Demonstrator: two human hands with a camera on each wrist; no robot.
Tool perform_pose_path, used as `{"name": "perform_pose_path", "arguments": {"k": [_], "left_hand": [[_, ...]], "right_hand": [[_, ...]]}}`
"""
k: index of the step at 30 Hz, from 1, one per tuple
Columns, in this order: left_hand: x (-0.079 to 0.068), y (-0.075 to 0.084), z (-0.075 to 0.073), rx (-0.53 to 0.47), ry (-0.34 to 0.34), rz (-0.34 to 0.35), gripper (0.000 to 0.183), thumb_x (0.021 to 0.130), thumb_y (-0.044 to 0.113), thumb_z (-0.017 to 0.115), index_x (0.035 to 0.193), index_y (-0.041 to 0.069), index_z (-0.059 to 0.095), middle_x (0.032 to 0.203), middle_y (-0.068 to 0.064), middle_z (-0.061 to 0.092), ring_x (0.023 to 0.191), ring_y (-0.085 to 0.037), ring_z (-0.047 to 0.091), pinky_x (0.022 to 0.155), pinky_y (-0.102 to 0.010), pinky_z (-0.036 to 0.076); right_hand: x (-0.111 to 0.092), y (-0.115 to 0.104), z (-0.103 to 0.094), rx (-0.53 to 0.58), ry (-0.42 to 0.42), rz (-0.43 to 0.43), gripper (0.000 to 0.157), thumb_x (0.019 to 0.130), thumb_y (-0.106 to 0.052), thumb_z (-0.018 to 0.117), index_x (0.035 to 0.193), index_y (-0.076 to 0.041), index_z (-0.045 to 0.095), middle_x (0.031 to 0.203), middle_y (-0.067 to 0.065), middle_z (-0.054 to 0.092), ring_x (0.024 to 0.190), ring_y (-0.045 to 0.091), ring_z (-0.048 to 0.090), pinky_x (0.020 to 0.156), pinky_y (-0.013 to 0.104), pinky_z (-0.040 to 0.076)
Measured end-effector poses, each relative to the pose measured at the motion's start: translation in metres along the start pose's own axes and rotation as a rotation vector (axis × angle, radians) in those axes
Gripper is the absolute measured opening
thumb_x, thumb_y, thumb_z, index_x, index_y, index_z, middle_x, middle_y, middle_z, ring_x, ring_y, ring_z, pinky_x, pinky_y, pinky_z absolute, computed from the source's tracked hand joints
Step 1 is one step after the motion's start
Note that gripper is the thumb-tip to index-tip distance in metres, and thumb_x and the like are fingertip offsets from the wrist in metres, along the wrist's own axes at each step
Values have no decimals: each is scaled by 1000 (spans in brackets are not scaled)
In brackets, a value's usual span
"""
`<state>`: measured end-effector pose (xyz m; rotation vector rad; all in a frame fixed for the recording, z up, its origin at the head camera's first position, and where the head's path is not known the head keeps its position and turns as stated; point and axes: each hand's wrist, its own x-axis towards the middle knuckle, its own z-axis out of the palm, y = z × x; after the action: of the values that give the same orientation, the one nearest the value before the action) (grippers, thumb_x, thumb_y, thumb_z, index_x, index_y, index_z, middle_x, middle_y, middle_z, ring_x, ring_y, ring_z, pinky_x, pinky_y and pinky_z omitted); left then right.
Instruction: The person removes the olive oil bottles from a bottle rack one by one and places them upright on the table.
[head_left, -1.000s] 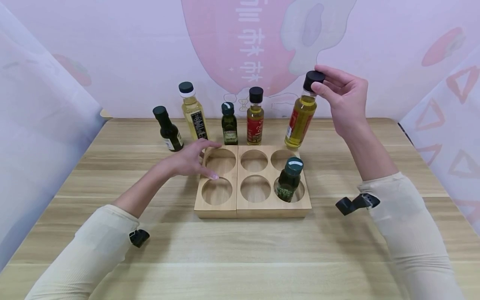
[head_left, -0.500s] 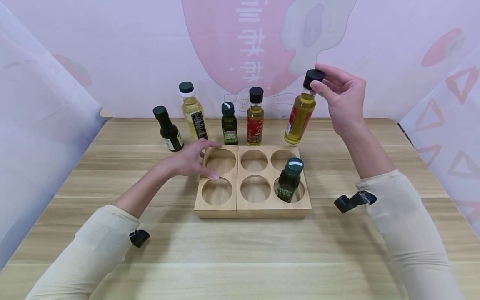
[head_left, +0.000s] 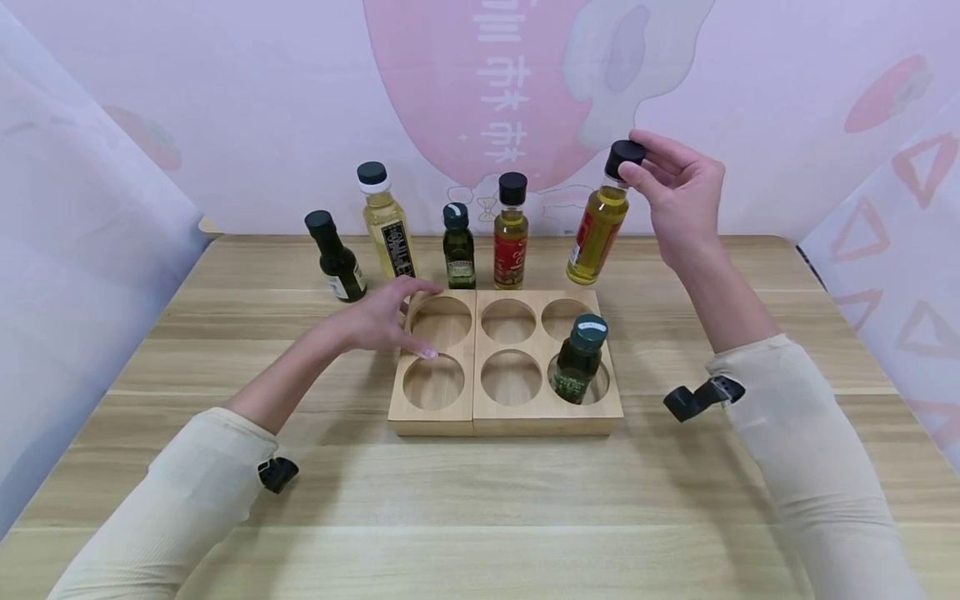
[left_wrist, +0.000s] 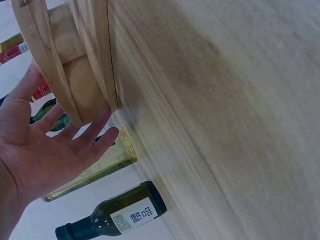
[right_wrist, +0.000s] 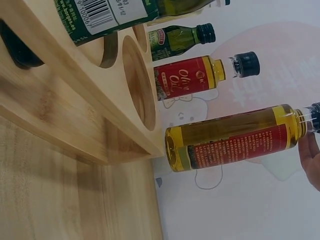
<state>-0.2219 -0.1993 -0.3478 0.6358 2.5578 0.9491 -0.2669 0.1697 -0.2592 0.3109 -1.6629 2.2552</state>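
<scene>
My right hand (head_left: 684, 204) pinches the black cap of an olive oil bottle (head_left: 597, 225) with a red label. The bottle leans, its base lifted off the table behind the wooden bottle rack (head_left: 504, 427). In the right wrist view, that bottle (right_wrist: 235, 140) hangs beyond the rack's end. My left hand (head_left: 378, 317) rests on the rack's left end, thumb and fingers spread. Its straight fingers (left_wrist: 95, 127) touch the end wall in the left wrist view. A dark green bottle with a green cap (head_left: 577, 367) stands in the front right hole; the other holes hold no bottle.
Behind the rack stand a small green bottle (head_left: 459, 250) and another red-labelled olive oil bottle (head_left: 510, 242). A pale yellow oil bottle (head_left: 390, 233) and a dark bottle (head_left: 339, 262) are at the left. A printed cloth (head_left: 285, 100) hangs behind the wooden table (head_left: 480, 517).
My right hand has lifted the olive oil bottle slightly and drawn it a little to the left. The left hand and the rack have not moved.
</scene>
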Motion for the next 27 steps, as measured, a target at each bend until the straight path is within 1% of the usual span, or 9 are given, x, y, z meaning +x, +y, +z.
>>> {"name": "perform_pose_path", "arguments": {"k": [5, 9, 14, 18, 24, 27], "left_hand": [[0, 0, 0, 12, 6, 10, 93, 78, 20, 93, 153, -3, 43, 156, -26, 41, 135, -45, 46, 115, -59, 39], [0, 0, 0, 23, 5, 11, 93, 78, 20, 93, 152, -3, 43, 156, -27, 40, 137, -45, 44, 116, -59, 38], [0, 0, 0, 11, 0, 5, 93, 79, 20, 93, 153, -2, 42, 157, -26, 39, 134, -47, 47, 114, -59, 40], [1, -1, 0, 2, 2, 10, 93, 78, 20, 93, 153, -3, 42, 157, -25, 40, 135, -46, 46, 114, -59, 40], [1, 0, 0, 6, 2, 11, 93, 78, 20, 93, 153, -3, 42, 156, -26, 40, 134, -47, 47, 114, -59, 41], [1, 0, 0, 6, -2, 4, 93, 79, 19, 93, 153, -2, 41, 157, -26, 39, 133, -48, 47, 113, -59, 41]], "right_hand": [[3, 9, 0, 20, 10, 29, 33, 87, 14, 74, 119, 6, 74, 113, 11, 76, 101, 22, 73, 91, 27, 60], [4, 17, 0, 10, 8, 52, 35, 87, 15, 73, 121, 9, 72, 112, 10, 77, 100, 20, 73, 86, 25, 61], [4, 25, 0, -42, -8, 60, 37, 88, 14, 73, 124, 10, 70, 110, 8, 77, 99, 18, 73, 86, 24, 61], [3, 30, -1, -89, -9, 79, 39, 89, 11, 74, 127, 10, 68, 113, 8, 77, 101, 18, 72, 87, 23, 60], [3, 37, -2, -111, -8, 97, 38, 88, 10, 75, 126, 7, 70, 117, 10, 76, 100, 17, 73, 86, 23, 60], [3, 41, -2, -118, -16, 101, 39, 89, 10, 75, 127, 9, 68, 117, 10, 77, 99, 16, 73, 86, 22, 60]]}}
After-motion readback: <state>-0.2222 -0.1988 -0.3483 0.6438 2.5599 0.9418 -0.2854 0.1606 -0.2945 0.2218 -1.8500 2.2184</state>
